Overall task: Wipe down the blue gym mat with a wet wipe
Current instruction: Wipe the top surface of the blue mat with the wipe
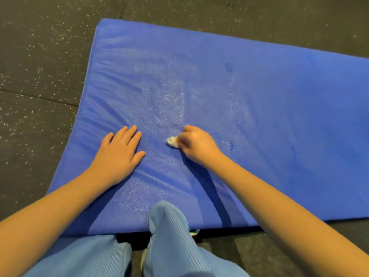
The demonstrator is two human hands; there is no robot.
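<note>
The blue gym mat [259,92] lies on the floor and fills most of the view, its left part glistening with wet streaks. My right hand [196,145] grips a small crumpled white wet wipe [172,141] and presses it on the mat near the front middle. The wipe sticks out to the left of my curled fingers. My left hand [119,154] lies flat on the mat with straight fingers, a short way left of the wipe.
Dark speckled rubber floor [40,66] surrounds the mat on the left, far side and front. My knees in light blue ribbed trousers [169,232] are at the mat's front edge, one knee resting on it.
</note>
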